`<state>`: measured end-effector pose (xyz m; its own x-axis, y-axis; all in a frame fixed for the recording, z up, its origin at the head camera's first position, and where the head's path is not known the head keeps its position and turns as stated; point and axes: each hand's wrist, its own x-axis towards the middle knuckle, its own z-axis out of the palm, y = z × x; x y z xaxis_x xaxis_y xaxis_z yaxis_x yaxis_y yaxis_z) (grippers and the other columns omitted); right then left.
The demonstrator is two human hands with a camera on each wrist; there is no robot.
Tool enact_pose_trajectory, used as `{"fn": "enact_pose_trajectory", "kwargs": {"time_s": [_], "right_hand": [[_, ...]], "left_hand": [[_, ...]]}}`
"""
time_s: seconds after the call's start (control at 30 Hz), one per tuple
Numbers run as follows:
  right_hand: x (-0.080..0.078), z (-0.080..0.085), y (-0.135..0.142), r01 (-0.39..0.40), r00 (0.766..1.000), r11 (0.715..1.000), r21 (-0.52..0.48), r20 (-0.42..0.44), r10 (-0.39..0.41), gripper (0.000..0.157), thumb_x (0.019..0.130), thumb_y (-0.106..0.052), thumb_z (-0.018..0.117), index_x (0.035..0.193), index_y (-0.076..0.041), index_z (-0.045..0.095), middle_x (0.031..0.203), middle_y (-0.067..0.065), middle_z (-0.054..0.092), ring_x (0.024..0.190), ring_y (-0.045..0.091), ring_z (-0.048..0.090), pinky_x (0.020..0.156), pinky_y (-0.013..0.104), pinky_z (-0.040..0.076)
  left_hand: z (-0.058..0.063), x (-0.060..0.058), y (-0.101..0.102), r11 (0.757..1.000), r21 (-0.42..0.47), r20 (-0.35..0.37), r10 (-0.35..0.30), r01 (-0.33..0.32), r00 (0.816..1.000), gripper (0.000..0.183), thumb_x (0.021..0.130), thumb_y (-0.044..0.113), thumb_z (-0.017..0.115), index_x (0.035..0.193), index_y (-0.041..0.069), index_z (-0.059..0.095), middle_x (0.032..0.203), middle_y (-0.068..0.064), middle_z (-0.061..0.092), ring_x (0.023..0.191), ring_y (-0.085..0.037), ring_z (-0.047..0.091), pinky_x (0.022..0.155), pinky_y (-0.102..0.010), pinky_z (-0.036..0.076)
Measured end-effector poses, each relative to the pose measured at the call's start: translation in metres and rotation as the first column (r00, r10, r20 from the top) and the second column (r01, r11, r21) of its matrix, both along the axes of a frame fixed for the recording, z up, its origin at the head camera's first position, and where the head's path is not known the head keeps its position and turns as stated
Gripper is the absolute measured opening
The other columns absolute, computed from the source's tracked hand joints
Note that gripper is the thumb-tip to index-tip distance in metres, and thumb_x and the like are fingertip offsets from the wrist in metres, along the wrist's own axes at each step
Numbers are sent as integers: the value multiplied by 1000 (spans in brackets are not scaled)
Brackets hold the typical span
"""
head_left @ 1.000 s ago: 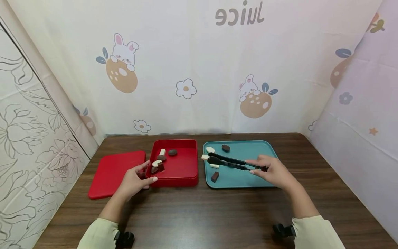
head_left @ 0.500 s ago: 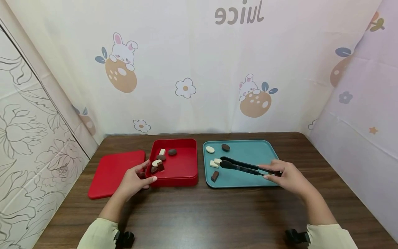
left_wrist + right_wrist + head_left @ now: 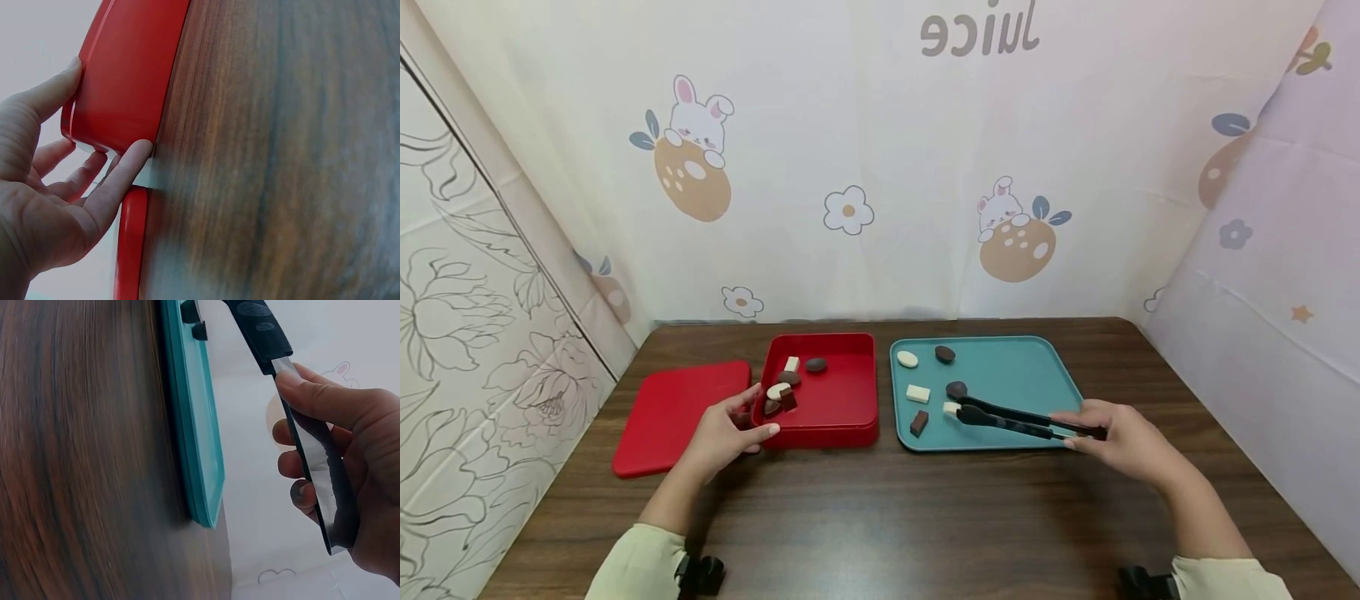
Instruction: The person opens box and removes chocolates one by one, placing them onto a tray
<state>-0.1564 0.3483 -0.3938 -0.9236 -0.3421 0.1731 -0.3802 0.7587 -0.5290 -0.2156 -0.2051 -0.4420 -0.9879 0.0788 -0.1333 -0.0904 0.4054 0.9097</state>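
In the head view my left hand (image 3: 722,436) holds the near left corner of a red box (image 3: 831,437), thumb at the rim and fingers along the side wall. Light and dark chocolate-like pieces lie inside, including a dark oval one (image 3: 816,365). My right hand (image 3: 1123,437) grips black tongs (image 3: 1000,422) over a teal tray (image 3: 1030,367). At the tongs' tips is a small white piece (image 3: 951,408), low over or on the tray. Beside it sit a dark round piece (image 3: 957,389), a white bar (image 3: 917,393) and a dark bar (image 3: 918,423).
A flat red lid (image 3: 681,417) lies left of the box, partly behind my left hand. A white oval piece (image 3: 907,358) and a dark oval piece (image 3: 944,354) rest at the tray's far left. A patterned cloth (image 3: 850,150) hangs behind the wooden table (image 3: 880,517).
My right hand has moved right and nearer with the tongs, taking the white piece from the tray's left edge past the white bar. The left hand and box stay put.
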Motion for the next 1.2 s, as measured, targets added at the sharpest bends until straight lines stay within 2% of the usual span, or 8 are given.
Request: {"fn": "enact_pose_trajectory", "kwargs": {"time_s": [0.27,0.53,0.7,0.8,0.9,0.97,1.03,1.2], "right_hand": [[5,5,8,-1,1000,998,68,2,1,37,81,-11,78,118,-12,72,74,-9,44,54,2,35,46,23,35],[5,12,9,11,992,997,83,123,-21,39,84,-16,77,123,-13,70,78,-2,44,54,3,35,45,25,35],[4,17,8,2,990,994,112,139,-18,40,84,-14,77,123,-12,69,75,-2,42,54,4,35,45,24,34],[4,18,7,23,988,991,129,149,-42,41,83,-14,77,123,-13,70,85,5,52,52,4,34,44,25,33],[4,19,6,36,984,990,133,168,-58,41,83,-15,77,123,-13,70,91,9,54,50,5,33,44,25,33],[4,19,6,30,985,991,130,162,-51,42,83,-16,77,123,-13,69,89,7,54,51,4,33,44,25,33],[3,20,7,19,988,992,127,150,-38,42,83,-16,77,124,-13,69,78,0,45,52,4,33,45,24,33],[4,19,10,5,995,994,108,98,-16,43,83,-19,78,125,-13,68,73,-4,39,54,4,34,46,24,35]], "left_hand": [[-2,-2,-1,1000,1,3,-1,1,1000,85,80,28,82,152,16,38,139,-24,46,109,-33,58,70,-36,59],[0,1,0,1000,11,-1,-6,6,1000,87,78,31,83,151,15,38,141,-24,45,111,-35,57,70,-37,59],[0,1,-1,1000,10,1,-9,9,1000,88,78,32,83,151,14,38,141,-25,45,114,-37,55,70,-37,59],[-1,1,-1,1000,10,5,-5,5,1000,89,77,33,84,151,15,38,140,-24,46,115,-37,54,70,-36,59],[-1,1,-1,1000,11,7,-5,5,1000,89,77,31,84,151,16,38,140,-24,46,114,-37,55,70,-36,59],[-1,0,-1,1000,13,8,-4,4,1000,88,77,31,84,151,16,39,140,-24,46,113,-37,55,69,-36,59],[-1,0,-1,1000,14,6,-9,9,1000,88,77,31,84,151,16,38,140,-24,46,113,-37,56,70,-36,59],[-1,-1,-2,1000,14,3,-10,10,1000,89,77,32,84,151,16,38,141,-24,45,113,-36,55,70,-37,59]]}}
